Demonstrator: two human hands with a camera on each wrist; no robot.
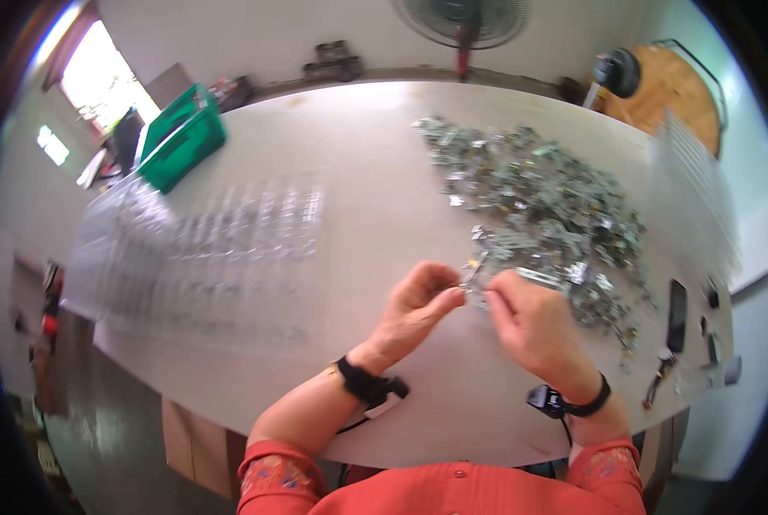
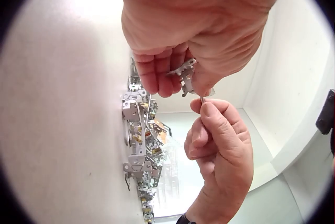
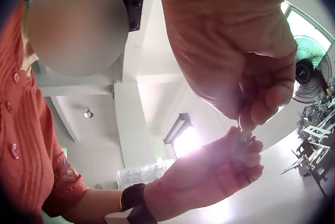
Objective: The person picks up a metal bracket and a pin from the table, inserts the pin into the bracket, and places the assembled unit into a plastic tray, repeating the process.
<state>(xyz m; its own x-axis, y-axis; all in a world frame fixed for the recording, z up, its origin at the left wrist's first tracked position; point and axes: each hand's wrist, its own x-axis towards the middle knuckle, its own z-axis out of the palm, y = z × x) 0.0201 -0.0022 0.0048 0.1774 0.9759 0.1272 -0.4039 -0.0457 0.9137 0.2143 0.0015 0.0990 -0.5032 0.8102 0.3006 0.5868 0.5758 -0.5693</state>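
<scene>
My left hand (image 1: 420, 307) holds a small stamped metal bracket (image 2: 184, 72) between thumb and fingers, over the near edge of a big heap of metal parts (image 1: 538, 189). Facing it, my right hand (image 1: 534, 322) pinches a thin piece, its fingertips right at the bracket's lower end in the left wrist view; what this piece is I cannot tell. In the right wrist view the two hands meet fingertip to fingertip, and the left fingers hide most of the bracket. The heap, grey with some yellowish bits, lies just beyond both hands.
Clear plastic compartment trays (image 1: 221, 249) lie at the left of the white table (image 1: 358, 172), with a green crate (image 1: 182, 137) behind them. More clear trays (image 1: 693, 193) stand at the right. A black phone (image 1: 676, 316) and a wristwatch (image 1: 661, 373) lie near the right edge.
</scene>
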